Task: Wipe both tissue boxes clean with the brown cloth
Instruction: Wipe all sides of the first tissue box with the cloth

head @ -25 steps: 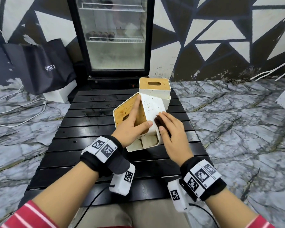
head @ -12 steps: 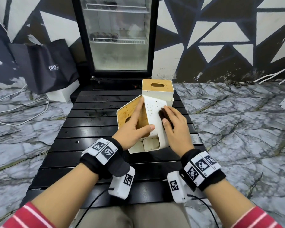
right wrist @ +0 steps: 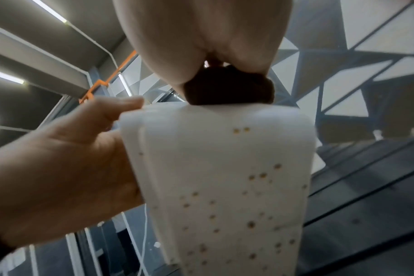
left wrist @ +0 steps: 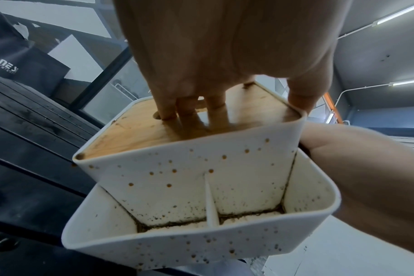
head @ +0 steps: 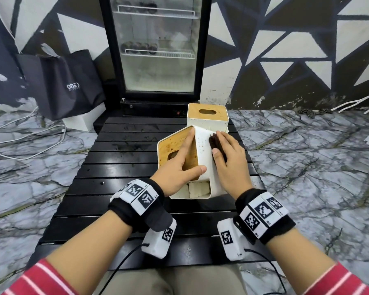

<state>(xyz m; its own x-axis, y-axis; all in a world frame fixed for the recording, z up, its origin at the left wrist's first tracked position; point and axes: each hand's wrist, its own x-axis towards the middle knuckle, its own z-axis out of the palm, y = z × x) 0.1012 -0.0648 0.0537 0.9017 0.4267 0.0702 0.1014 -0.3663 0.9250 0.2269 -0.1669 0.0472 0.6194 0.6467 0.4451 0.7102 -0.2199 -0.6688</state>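
A white tissue box point(head: 201, 145) with a wooden lid, dotted with brown specks, is tilted up on the black slatted table point(head: 119, 167). My left hand point(head: 185, 154) grips it, fingers on the lid at the slot and thumb on the white side. My right hand point(head: 224, 145) holds the bunched brown cloth point(head: 213, 142) against that white side, near its upper edge. The left wrist view shows the box point(left wrist: 189, 177), its dirty lower tray and my fingers point(left wrist: 189, 114) at the slot. In the right wrist view the cloth point(right wrist: 229, 89) sits on the speckled wall point(right wrist: 225, 168). The second tissue box point(head: 208, 118) stands upright just behind.
A glass-door fridge point(head: 158, 50) stands right behind the table's far end. A black bag point(head: 68, 84) and a white box sit on the marble floor at the left, with white cables point(head: 30, 135) trailing nearby. More cables lie at the far right.
My right hand has slid the cloth up the white side toward the far top edge. My left hand keeps the same grip on the tilted box.
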